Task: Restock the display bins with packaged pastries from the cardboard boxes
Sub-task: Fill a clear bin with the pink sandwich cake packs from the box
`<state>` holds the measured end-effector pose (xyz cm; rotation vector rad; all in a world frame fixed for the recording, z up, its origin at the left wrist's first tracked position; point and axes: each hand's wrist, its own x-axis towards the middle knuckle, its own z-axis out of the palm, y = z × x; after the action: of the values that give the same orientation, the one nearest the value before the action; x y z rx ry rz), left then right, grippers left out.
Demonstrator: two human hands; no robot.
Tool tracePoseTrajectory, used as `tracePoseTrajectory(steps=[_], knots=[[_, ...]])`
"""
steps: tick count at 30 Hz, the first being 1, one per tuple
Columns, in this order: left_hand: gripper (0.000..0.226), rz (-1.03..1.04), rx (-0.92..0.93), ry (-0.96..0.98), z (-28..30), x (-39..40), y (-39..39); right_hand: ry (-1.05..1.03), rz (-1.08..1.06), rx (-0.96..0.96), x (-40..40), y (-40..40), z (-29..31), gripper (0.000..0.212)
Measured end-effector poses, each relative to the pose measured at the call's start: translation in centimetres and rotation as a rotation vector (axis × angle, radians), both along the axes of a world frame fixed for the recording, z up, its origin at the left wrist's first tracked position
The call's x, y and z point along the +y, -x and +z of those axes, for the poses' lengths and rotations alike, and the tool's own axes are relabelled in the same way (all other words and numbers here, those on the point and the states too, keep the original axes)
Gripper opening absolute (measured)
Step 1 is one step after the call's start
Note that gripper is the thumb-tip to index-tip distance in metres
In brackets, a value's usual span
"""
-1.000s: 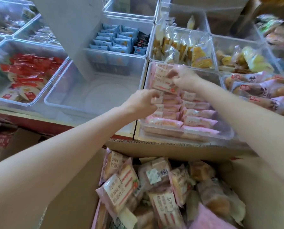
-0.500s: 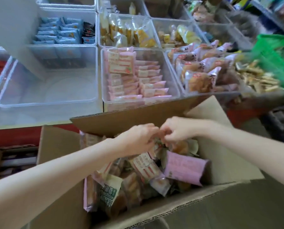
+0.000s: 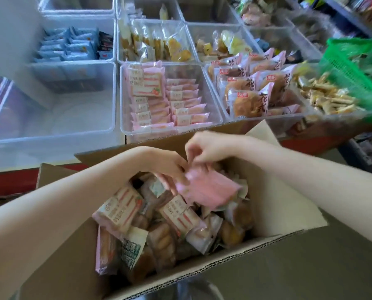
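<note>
Pink pastry packet (image 3: 208, 188) lay at the top of the heap in the open cardboard box (image 3: 273, 204), toward its far side, and both your hands were on it. Your left hand (image 3: 169, 167) gripped its left end with fingers curled over the wrapper; your right hand (image 3: 206, 148) pinched its upper edge from above. Just beyond the box, the clear display bin (image 3: 213, 109) held neat rows of matching pink packets, between a bare clear bin (image 3: 57, 131) on its left and a bin of round buns (image 3: 252, 100) on its right.
</note>
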<state>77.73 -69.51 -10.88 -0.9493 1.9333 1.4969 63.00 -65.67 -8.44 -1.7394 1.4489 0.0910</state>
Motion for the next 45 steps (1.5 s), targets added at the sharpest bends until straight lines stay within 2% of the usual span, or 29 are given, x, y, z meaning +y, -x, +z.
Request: tracePoseTrajectory(steps=[4,6,8,9,10,12,13,16,19,22,24,26,28,32,35,37,41,45], knots=[[0.012,0.227,0.267,0.099,5.8,-3.1,0.1,0.228,-0.212,-0.294,-2.1,1.1,7.8,0.009],[0.018,0.214,0.341,0.181,8.6,-4.7,-0.2,0.261,-0.320,-0.476,-2.7,1.8,10.2,0.007],[0.026,0.166,0.383,0.374,10.5,-5.9,-0.7,0.266,-0.482,-0.652,-3.6,2.5,11.4,0.012],[0.026,0.160,0.415,0.464,11.1,-6.4,-1.0,0.278,-0.524,-0.643,-4.0,2.8,11.6,0.012],[0.026,0.170,0.453,0.512,11.7,-6.7,-1.4,0.297,-0.516,-0.536,-4.3,3.1,11.5,0.010],[0.033,0.212,0.546,0.521,12.5,-7.3,-1.9,0.228,-0.412,-0.286,-4.7,3.6,10.7,0.027],[0.034,0.234,0.596,0.524,12.8,-7.5,-2.2,0.148,-0.390,-0.253,-4.9,3.8,10.4,0.038],[0.034,0.301,0.695,0.512,13.1,-8.0,-2.6,0.021,-0.429,-0.379,-5.3,3.8,10.0,0.050],[0.040,0.358,0.733,0.503,12.3,-8.5,-2.6,-0.029,-0.420,-0.462,-5.9,3.7,9.8,0.038],[0.044,0.391,0.750,0.499,11.3,-9.0,-2.6,-0.107,-0.372,-0.450,-6.6,3.2,9.5,0.034],[0.047,0.352,0.782,0.585,10.5,-9.6,-2.8,-0.110,-0.378,-0.452,-7.4,3.2,9.1,0.032],[0.051,0.261,0.764,0.775,9.5,-10.5,-3.0,-0.057,-0.439,-0.457,-8.4,3.4,8.5,0.030],[0.053,0.325,0.670,0.883,8.6,-11.5,-3.4,0.012,-0.518,-0.432,-9.5,3.7,7.8,0.030],[0.044,0.669,0.467,0.658,7.5,-12.3,-4.1,0.100,-0.653,-0.398,-11.9,3.8,6.4,0.034],[0.034,0.801,0.499,0.405,6.2,-12.7,-4.6,0.099,-0.641,-0.400,-13.2,3.3,5.9,0.033],[0.033,0.791,0.499,0.262,5.6,-13.1,-4.8,0.069,-0.598,-0.406,-14.1,2.8,5.8,0.031],[0.012,0.742,0.544,0.241,4.5,-14.0,-4.8,0.023,-0.495,-0.371,-15.6,2.0,5.2,0.036],[0.012,0.741,0.549,0.192,3.4,-15.1,-5.2,-0.008,-0.420,-0.342,-16.5,1.3,3.9,0.038]])
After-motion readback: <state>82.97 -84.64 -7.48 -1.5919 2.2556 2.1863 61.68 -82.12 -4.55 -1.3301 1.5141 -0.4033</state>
